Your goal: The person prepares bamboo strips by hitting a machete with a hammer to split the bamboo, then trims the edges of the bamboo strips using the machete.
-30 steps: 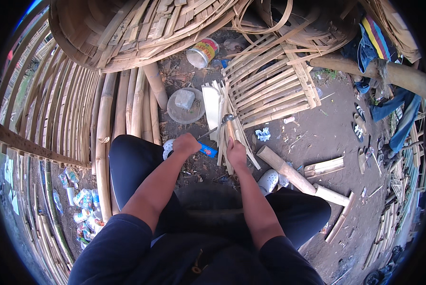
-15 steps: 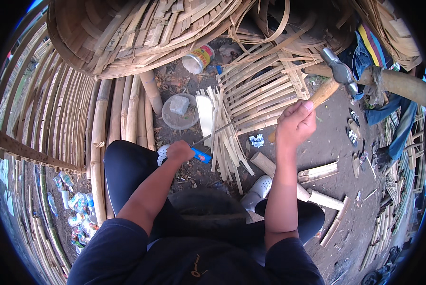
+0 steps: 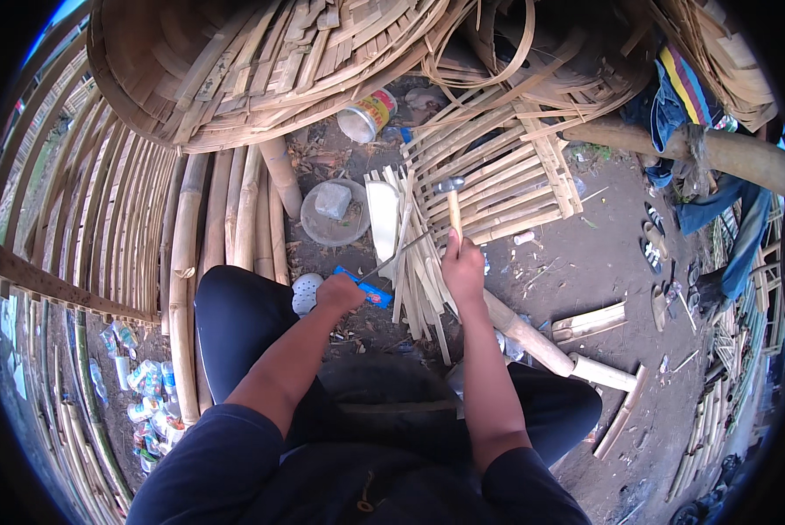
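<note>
My right hand point(image 3: 463, 271) is wrapped round the wooden handle of a hammer point(image 3: 454, 208), whose metal head points away from me over pale bamboo slats. Closed at my left knee, my left hand point(image 3: 340, 295) grips a long, thin, dark metal tool point(image 3: 403, 252). That tool slants up to the right, and its far end lies close to the hammer. Its grip is hidden in my fist, so I cannot tell its exact kind. Beneath it is a pile of split bamboo strips point(image 3: 416, 293). A blue packet point(image 3: 375, 292) lies on the ground beside my left hand.
Ahead lies a slatted bamboo frame point(image 3: 497, 188). A round lid point(image 3: 315, 229) carries a grey block point(image 3: 333, 200). Large woven baskets point(image 3: 261, 79) overhang the far side. Bamboo poles point(image 3: 187, 236) stand at left; a cut bamboo pole point(image 3: 532, 341) lies by my right knee.
My right hand has swung the hammer down and left, from the upper right to near the thin tool's far end. My left hand has shifted slightly right and down, still gripping the tool.
</note>
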The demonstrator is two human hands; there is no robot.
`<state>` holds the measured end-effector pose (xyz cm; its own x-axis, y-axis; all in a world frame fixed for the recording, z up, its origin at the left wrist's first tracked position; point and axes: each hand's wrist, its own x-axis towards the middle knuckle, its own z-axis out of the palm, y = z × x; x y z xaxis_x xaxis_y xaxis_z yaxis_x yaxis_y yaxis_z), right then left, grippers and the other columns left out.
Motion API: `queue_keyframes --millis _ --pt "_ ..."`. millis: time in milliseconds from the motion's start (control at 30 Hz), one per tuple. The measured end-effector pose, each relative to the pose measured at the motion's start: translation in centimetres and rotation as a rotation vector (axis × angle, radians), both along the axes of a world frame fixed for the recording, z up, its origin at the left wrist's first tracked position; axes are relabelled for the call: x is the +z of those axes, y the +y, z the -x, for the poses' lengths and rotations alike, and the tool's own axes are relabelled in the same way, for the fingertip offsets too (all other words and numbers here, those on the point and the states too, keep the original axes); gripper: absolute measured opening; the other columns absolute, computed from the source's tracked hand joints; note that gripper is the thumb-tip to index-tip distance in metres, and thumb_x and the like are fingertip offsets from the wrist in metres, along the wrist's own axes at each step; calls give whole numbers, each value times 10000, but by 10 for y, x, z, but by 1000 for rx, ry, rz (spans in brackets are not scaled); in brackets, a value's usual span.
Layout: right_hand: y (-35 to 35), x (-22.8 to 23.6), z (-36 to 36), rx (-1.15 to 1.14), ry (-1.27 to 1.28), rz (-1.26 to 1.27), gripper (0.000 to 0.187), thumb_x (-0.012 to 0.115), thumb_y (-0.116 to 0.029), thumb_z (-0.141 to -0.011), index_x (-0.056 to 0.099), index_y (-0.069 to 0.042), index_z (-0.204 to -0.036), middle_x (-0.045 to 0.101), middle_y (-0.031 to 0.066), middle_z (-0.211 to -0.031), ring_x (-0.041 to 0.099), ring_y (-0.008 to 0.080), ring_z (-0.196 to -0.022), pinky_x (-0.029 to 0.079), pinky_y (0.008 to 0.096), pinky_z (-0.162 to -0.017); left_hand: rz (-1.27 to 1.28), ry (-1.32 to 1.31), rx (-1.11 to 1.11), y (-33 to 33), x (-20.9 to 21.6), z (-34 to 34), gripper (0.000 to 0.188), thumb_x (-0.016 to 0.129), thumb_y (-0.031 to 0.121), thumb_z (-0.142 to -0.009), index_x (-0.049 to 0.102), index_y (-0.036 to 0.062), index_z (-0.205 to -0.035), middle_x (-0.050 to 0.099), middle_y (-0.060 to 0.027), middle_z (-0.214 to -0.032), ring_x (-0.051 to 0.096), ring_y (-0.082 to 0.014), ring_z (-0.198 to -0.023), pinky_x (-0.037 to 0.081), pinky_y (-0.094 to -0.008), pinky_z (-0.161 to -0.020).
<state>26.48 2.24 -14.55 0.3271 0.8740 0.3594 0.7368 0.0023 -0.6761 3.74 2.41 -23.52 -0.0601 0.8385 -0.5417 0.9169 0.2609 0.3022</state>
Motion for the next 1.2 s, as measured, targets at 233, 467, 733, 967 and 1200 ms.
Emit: queue_keyframes --millis 233,467,733,967,1200 --pt "-1 125 6 -20 354 -376 395 451 -279 -987 490 9 -720 426 48 -508 429 139 -466 360 334 -456 -15 -24 27 -3 3 2 418 642 375 -735 687 43 -986 650 -169 -1100 627 -307 -1036 506 -388 -872" --pt "-65 -164 -3 158 -79 669 496 469 -411 -914 651 44 -833 624 304 -862 612 467 -847 473 512 -830 111 -38 -3 0 -4 2 415 620 312 -722 678 23 -1015 648 -187 -1097 627 -308 -1039 502 -384 -873" --pt "-10 -47 -30 -30 -47 348 497 472 -357 -934 624 88 -771 598 311 -721 591 498 -781 469 531 -745 24 27 -27 -6 -12 3 391 592 268 -727 678 19 -1016 651 -184 -1093 631 -315 -1026 505 -398 -866" --pt "8 122 -8 20 283 -344 365 450 -261 -976 488 18 -743 463 120 -512 498 219 -457 386 358 -458 49 4 -14 -9 2 11 385 609 270 -714 686 27 -1002 658 -179 -1078 637 -309 -1015 509 -395 -855" --pt "-43 -140 3 123 -92 383 378 473 -285 -939 591 46 -800 594 295 -708 600 468 -705 477 529 -657 119 73 -61 -6 15 -2 390 616 287 -725 687 42 -1021 658 -169 -1088 638 -300 -1021 505 -401 -867"
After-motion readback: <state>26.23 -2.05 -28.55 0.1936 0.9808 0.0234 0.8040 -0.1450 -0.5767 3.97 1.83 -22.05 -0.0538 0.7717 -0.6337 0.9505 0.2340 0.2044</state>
